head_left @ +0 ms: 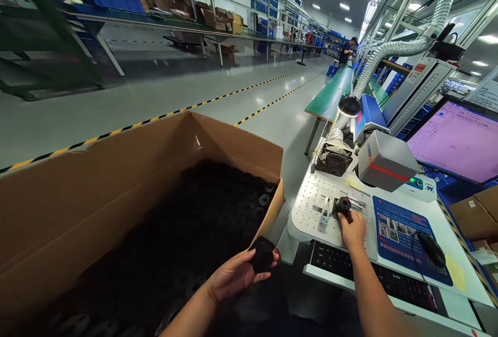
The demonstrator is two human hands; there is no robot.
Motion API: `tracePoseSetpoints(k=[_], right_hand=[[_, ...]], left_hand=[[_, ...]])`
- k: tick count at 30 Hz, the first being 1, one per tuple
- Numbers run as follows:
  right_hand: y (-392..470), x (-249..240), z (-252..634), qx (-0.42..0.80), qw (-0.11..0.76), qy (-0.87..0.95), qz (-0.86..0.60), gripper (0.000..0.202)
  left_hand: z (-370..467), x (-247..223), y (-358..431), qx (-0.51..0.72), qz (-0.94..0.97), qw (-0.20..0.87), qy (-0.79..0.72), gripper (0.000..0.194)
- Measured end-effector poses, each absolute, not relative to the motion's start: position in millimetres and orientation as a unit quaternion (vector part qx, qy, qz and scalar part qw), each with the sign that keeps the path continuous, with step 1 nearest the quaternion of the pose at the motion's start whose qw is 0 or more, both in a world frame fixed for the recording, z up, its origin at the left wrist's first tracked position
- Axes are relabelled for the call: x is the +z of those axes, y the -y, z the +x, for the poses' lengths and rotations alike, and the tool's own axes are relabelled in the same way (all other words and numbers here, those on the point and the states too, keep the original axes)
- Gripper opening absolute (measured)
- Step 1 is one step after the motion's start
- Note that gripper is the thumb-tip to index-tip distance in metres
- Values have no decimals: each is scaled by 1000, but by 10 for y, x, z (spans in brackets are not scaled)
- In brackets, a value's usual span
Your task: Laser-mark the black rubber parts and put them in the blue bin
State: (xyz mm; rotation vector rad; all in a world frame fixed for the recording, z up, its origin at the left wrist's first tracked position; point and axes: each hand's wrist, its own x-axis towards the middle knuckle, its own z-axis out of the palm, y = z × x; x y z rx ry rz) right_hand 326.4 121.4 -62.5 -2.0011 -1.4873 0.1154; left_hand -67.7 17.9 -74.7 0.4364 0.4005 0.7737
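My left hand (237, 273) grips a black round part (262, 255) between thumb and fingers, beside the near corner of a large cardboard box (163, 139). Many similar black parts (218, 207) fill the bottom of that box, most of them lost in shadow. On the perforated metal plate (311, 212) of the machine, my right hand (353, 227) has its thumb and fingers closed on another black round part (343, 205). This one sits against a small metal fixture (325, 209), with a red light spot on its top. The grey machine head (387, 160) hangs just above and behind it.
A fan (333, 160) with a flexible silver duct (397, 49) stands behind the plate. To the right are a blue mat (404, 233), a mouse (431, 248) and a monitor (459, 139). A keyboard (334, 260) lies below the plate. A person (345, 51) stands far back.
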Motion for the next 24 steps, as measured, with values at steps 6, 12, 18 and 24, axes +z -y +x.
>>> tracePoseSetpoints(k=[6, 12, 18, 24], right_hand=[[-1238, -651, 3266, 43, 322, 565, -759, 48], [-1143, -568, 3313, 44, 349, 572, -741, 64], [-343, -518, 3325, 9, 422, 574, -701, 49], [521, -860, 3287, 83, 419, 583, -691, 37]], left_hand=[[-639, -723, -174, 374, 210, 880, -205, 41], [-637, -723, -157, 382, 209, 876, -207, 41], [-644, -775, -150, 379, 208, 879, -201, 43], [-625, -852, -176, 371, 192, 887, -196, 45]])
